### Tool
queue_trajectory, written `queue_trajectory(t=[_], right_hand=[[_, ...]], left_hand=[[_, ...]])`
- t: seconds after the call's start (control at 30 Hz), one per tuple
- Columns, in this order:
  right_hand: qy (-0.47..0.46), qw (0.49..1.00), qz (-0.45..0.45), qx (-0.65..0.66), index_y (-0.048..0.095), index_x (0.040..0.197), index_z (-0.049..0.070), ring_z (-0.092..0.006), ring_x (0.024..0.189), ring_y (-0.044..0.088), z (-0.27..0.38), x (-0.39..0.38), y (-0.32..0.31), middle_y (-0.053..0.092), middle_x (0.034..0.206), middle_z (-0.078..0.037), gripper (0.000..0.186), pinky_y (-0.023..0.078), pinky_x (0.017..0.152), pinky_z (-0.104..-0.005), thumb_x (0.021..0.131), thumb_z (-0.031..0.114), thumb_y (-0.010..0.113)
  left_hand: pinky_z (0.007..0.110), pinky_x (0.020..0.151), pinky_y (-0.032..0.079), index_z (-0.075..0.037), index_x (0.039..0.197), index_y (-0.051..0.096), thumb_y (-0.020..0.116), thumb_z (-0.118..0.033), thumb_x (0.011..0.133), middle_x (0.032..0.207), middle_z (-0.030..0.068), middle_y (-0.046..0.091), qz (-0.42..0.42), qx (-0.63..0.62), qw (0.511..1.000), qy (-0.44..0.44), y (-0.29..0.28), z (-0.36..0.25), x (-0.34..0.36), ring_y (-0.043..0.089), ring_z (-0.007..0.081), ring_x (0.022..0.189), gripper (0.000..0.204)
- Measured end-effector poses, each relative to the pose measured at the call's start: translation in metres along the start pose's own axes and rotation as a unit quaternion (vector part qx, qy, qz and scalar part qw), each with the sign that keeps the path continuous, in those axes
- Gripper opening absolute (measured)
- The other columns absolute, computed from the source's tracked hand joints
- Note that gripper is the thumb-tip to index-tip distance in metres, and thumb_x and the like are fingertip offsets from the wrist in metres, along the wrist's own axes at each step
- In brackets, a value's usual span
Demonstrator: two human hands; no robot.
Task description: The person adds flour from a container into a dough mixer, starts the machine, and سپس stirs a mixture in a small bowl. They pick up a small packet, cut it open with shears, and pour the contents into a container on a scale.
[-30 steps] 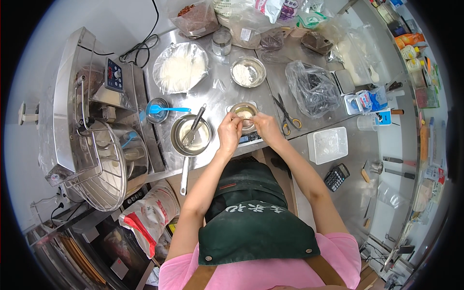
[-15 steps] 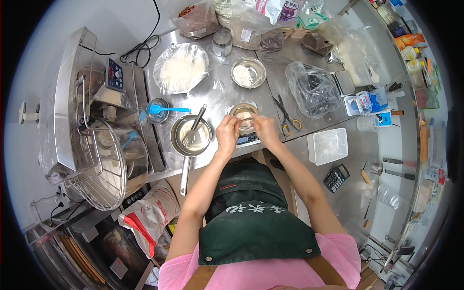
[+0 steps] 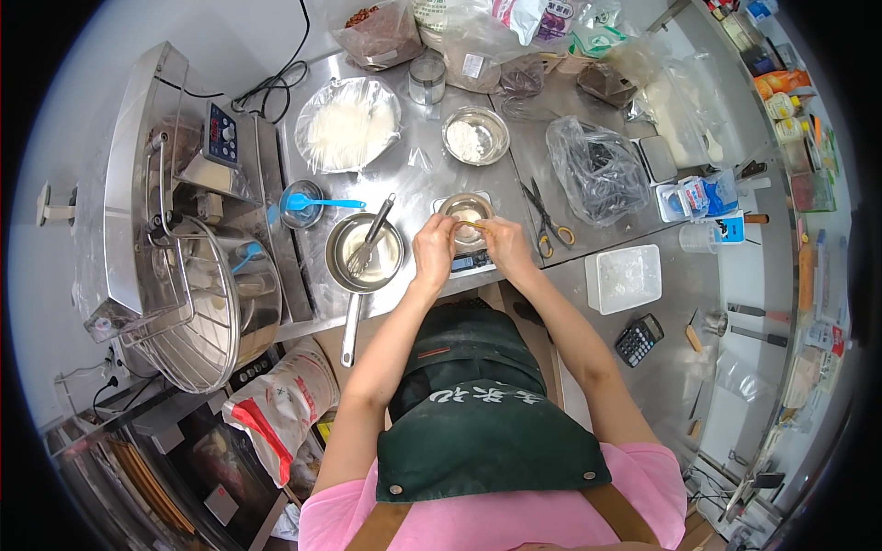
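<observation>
Both of my hands meet over a small metal bowl [image 3: 467, 204] on a digital kitchen scale [image 3: 471, 263]. My left hand [image 3: 435, 246] and my right hand [image 3: 507, 246] are closed in pinches, holding a small thin yellowish strip [image 3: 472, 225] stretched between them. What exactly the strip is, I cannot make out. Something pale lies in the bowl, partly hidden by my fingers. Left of my hands stands a saucepan [image 3: 335, 241] with a whisk [image 3: 365, 246] resting in it. Scissors with yellow-and-black handles [image 3: 548, 231] lie to the right.
Behind are a metal bowl of white powder [image 3: 504, 140] and a film-covered bowl [image 3: 347, 126]. A blue spatula [image 3: 333, 203] rests across a small cup. A stand mixer [image 3: 138, 202] fills the left side. At right are a plastic bag [image 3: 595, 174], a white tub [image 3: 625, 278] and a calculator [image 3: 639, 340].
My hands stay over the bowl on the scale, fingers shifted slightly. The strip between them now shows yellowish rather than brownish. The view has tilted a little; nothing else has moved.
</observation>
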State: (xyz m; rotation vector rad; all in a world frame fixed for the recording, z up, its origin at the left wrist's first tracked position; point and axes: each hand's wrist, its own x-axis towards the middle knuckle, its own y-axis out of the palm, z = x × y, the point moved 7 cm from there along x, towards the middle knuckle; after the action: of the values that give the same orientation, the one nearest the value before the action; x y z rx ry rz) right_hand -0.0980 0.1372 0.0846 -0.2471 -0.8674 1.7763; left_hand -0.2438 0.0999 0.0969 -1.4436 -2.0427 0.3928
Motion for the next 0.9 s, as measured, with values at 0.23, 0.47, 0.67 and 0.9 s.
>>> queue_trajectory(t=[0.23,0.47,0.67,0.9], right_hand=[[0.011,1.0,0.008,-0.005,0.07,0.096,-0.004,-0.0368,0.075,0.066,-0.004,-0.002,0.001,0.066,0.084,-0.021,0.018,0.051,0.068,-0.0396,0.081,-0.007,0.061],[0.023,0.999,-0.001,0.024,0.069,0.092,-0.003,-0.0392,0.074,0.065,-0.007,-0.001,0.001,0.065,0.08,-0.022,0.017,0.052,0.068,-0.0434,0.081,-0.004,0.057],[0.004,1.0,-0.001,-0.012,0.069,0.093,-0.005,-0.0324,0.07,0.066,-0.007,-0.002,0.001,0.066,0.077,-0.018,0.018,0.052,0.065,-0.0376,0.081,-0.008,0.054],[-0.001,1.0,-0.004,-0.007,0.069,0.097,-0.003,-0.0326,0.071,0.067,-0.01,-0.001,-0.003,0.066,0.078,-0.019,0.02,0.052,0.065,-0.0382,0.084,-0.006,0.055]], left_hand=[[0.036,0.067,0.053,0.0,0.089,0.071,0.065,0.005,0.08,0.085,0.0145,0.067,0.016,-0.009,1.0,0.01,0.002,0.001,-0.003,0.067,0.0319,0.075,0.011],[0.035,0.066,0.053,0.003,0.091,0.069,0.063,0.009,0.079,0.084,0.0155,0.067,0.003,-0.036,0.999,-0.009,0.004,0.004,-0.005,0.068,0.03,0.075,0.014],[0.036,0.065,0.053,0.002,0.087,0.068,0.062,0.01,0.078,0.08,0.0152,0.065,-0.008,-0.019,0.999,-0.037,0.005,0.009,-0.006,0.067,0.0301,0.072,0.014],[0.038,0.066,0.052,0.001,0.088,0.068,0.064,0.008,0.079,0.083,0.0156,0.064,0.022,-0.002,1.0,-0.019,0.005,0.009,-0.004,0.066,0.0335,0.074,0.012]])
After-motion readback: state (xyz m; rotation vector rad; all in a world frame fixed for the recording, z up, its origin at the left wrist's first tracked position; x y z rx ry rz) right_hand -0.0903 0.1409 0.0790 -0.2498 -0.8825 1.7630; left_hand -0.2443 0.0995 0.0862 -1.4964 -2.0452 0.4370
